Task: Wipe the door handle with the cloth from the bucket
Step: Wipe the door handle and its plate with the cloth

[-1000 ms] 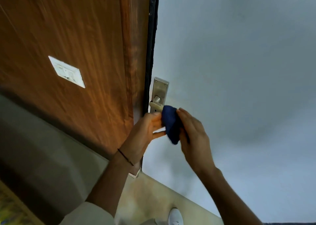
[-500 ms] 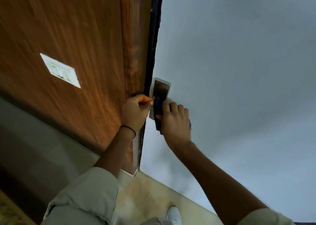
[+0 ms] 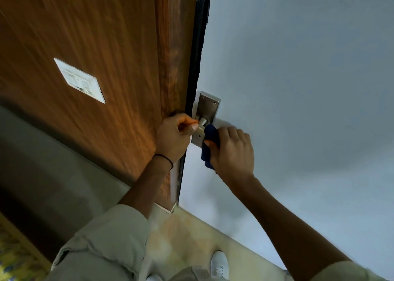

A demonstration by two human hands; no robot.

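I see the door handle (image 3: 201, 123) as brushed silver metal on a tall plate (image 3: 206, 112) with screws at its top corners, fixed at the left edge of the pale grey door (image 3: 298, 88), just beside the dark seal strip (image 3: 197, 67). Only the round neck of the handle shows; the lever is hidden under cloth and fingers. My left hand (image 3: 173, 138) is curled narrow, thumb and forefinger pinching the handle's neck. My right hand (image 3: 231, 152) grips the cloth (image 3: 210, 143), dark blue and bunched, pressing it against the lower part of the plate, with a fold hanging below my thumb. A thin black band (image 3: 163, 159) circles my left wrist. Left of the door stands a wood panel (image 3: 96, 56) with a white switch plate (image 3: 80, 80).
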